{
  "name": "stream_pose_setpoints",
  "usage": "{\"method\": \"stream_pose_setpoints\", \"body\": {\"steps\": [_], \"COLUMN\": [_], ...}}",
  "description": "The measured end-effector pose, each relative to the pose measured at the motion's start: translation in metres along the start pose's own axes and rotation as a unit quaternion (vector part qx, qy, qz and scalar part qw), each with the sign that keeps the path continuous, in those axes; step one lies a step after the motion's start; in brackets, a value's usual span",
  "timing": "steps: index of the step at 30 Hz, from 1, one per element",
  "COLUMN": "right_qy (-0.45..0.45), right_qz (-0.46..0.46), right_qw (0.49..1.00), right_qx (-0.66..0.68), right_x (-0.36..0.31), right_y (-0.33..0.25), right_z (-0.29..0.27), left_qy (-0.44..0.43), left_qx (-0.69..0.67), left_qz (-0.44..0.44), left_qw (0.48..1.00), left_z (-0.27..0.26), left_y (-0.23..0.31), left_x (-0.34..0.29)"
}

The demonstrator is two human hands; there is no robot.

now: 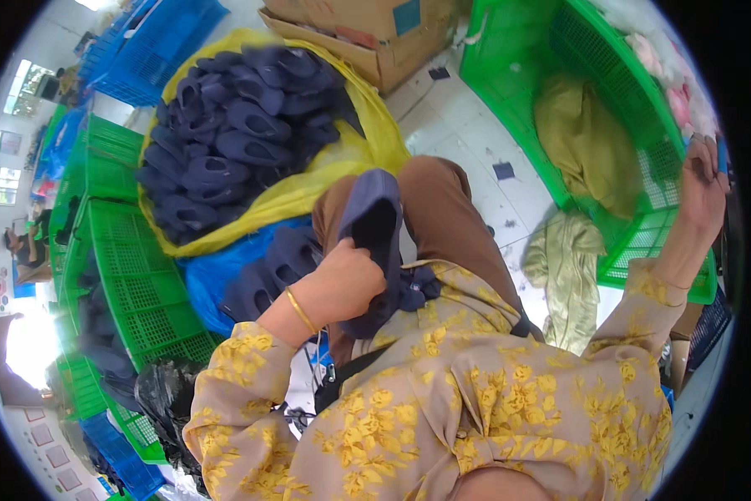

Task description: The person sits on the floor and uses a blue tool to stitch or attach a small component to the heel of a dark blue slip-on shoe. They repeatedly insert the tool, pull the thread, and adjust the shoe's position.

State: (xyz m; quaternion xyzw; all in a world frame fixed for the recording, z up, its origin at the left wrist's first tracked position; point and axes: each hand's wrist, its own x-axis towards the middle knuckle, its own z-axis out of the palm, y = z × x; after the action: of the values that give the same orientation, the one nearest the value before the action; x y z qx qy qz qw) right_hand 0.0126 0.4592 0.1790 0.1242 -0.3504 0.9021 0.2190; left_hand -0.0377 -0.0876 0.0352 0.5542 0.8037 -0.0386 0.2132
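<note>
Your left hand (354,280) is closed on one dark shoe (389,250), fingertips inside its opening; the shoe lies over your lap, rounded end away from you. Hold the rim firmly without folding it, and brace the sole against your thigh. At far left, a green crate (141,267) has its near edge close to your left sleeve; keep that elbow tucked. Next, the yellow sack (384,146) of dark shoes (254,121) has a loose rim near your left knee that could snag. Tiled floor (450,125) beyond your knees offers the best swing room. Rightward, mind the left edge of the large green crate (509,92). Near its right edge, your right hand (700,175) has curled fingers; whether it grips anything cannot be told.
</note>
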Motion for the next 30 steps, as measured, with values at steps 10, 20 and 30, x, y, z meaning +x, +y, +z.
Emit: {"method": "stream_pose_setpoints", "body": {"steps": [10,20,30], "right_qy": [0.111,-0.362,-0.418], "right_qz": [0.145,0.315,0.380], "right_qw": [0.926,0.753,0.690], "right_qx": [-0.330,-0.451,-0.452], "right_x": [-0.101,-0.172,-0.174], "right_y": [0.226,0.345,0.343], "right_z": [0.052,0.106,0.112], "left_qy": [0.272,0.307,0.380], "left_qx": [-0.138,-0.439,-0.414], "left_qz": [-0.144,-0.250,-0.183], "left_qw": [0.941,0.807,0.807], "left_z": [0.011,0.046,0.073], "left_y": [0.017,0.030,0.029], "left_x": [-0.029,-0.048,-0.048]}}
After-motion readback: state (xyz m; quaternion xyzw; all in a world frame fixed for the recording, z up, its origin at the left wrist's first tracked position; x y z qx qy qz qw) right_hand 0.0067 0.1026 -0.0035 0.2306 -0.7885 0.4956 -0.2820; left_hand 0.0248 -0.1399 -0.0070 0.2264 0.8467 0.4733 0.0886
